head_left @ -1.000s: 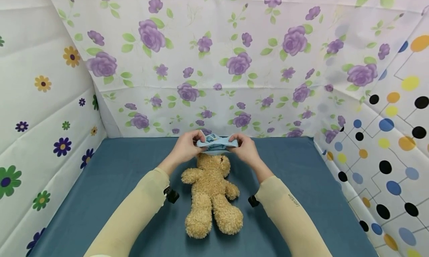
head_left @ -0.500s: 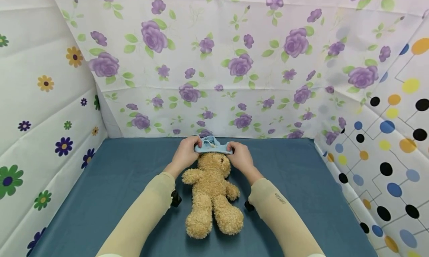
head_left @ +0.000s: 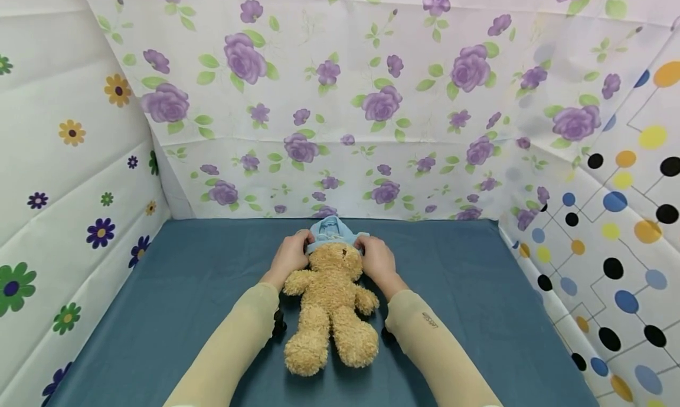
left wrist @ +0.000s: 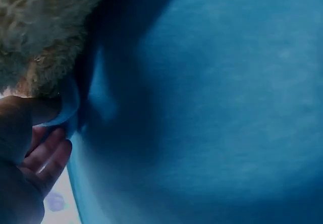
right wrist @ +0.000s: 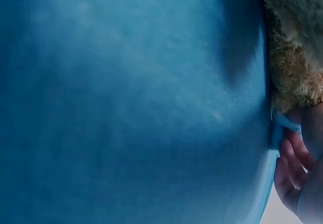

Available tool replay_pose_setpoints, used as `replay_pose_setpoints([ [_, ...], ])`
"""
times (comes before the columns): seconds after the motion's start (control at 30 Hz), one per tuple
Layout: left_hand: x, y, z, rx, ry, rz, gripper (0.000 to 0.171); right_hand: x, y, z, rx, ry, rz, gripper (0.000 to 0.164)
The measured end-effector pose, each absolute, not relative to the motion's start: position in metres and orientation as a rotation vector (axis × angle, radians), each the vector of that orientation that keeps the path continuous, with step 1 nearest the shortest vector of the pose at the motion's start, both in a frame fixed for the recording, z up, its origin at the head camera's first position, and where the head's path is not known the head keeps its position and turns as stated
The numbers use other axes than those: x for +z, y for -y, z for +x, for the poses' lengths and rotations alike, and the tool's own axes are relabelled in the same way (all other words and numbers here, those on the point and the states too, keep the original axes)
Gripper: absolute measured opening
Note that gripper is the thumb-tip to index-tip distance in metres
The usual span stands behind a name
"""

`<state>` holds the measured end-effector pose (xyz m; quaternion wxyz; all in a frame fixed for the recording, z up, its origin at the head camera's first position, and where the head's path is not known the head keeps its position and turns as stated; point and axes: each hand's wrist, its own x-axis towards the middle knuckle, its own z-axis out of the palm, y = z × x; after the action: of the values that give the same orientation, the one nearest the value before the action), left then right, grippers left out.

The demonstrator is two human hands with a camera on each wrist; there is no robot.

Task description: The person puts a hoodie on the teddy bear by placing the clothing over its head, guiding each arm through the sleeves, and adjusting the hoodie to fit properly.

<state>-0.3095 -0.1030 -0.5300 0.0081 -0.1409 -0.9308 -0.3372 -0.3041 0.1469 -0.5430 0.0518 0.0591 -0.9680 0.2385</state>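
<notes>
A curly tan teddy bear (head_left: 330,289) lies on its back, head toward the far edge of the table. Over the top of its head sits a light-blue cloth garment (head_left: 330,230) with a pale string at the front. My left hand (head_left: 290,255) pinches the garment's rim beside the bear's head; in the left wrist view its thumb lies near the fur with the blue edge (left wrist: 70,103) in the grip. On the opposite side my right hand (head_left: 378,258) pinches the same rim, its curled fingers (right wrist: 292,163) showing in the right wrist view. The bear's ears are hidden.
A blue cloth (head_left: 223,265) covers the table. Behind it rises a rose-patterned white sheet (head_left: 340,118). A flowered sheet (head_left: 69,177) hangs at the left, and a dotted one (head_left: 589,236) at the right.
Both hands have drawn the garment's rim down and toward me, from above the bear's head to around its crown. The garment's top now stands up, and the bear has shifted slightly left.
</notes>
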Motion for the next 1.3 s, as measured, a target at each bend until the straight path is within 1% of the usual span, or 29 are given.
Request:
replay_pose_setpoints([
  [0.13,-0.538,0.109,-0.306,-1.22,2.881,-0.447,0.038,-0.546,-0.15,-0.299,0.768,2.91,0.136,0.018],
  [0.23,-0.538,0.114,-0.3,-1.46,2.828,-0.46,0.038,-0.55,-0.157,-0.296,1.026,2.854,0.194,0.015],
  [0.3,-0.536,0.116,-0.294,-1.605,2.803,-0.47,0.038,-0.553,-0.164,-0.294,1.233,2.81,0.261,0.017],
  [0.5,-0.529,0.121,-0.275,-1.907,2.735,-0.422,0.043,-0.554,-0.186,-0.283,1.71,2.79,0.379,0.04],
  [0.67,-0.528,0.12,-0.26,-2.008,2.692,-0.425,0.056,-0.549,-0.199,-0.271,2.025,2.807,0.485,0.062],
  [0.77,-0.528,0.118,-0.255,-1.994,2.691,-0.425,0.064,-0.549,-0.2,-0.268,2.054,2.815,0.623,0.071],
  [0.83,-0.53,0.116,-0.253,-1.995,2.684,-0.398,0.066,-0.551,-0.199,-0.267,2.038,2.808,0.672,0.074],
  [1.0,-0.536,0.111,-0.25,-2.0,2.67,-0.329,0.067,-0.559,-0.197,-0.266,2.002,2.793,0.631,0.069],
  [1.17,-0.538,0.107,-0.246,-2.031,2.636,-0.276,0.062,-0.561,-0.193,-0.263,1.968,2.819,0.557,0.072],
  [1.3,-0.54,0.104,-0.247,-2.055,2.605,-0.254,0.054,-0.559,-0.189,-0.263,1.916,2.842,0.576,0.066],
])
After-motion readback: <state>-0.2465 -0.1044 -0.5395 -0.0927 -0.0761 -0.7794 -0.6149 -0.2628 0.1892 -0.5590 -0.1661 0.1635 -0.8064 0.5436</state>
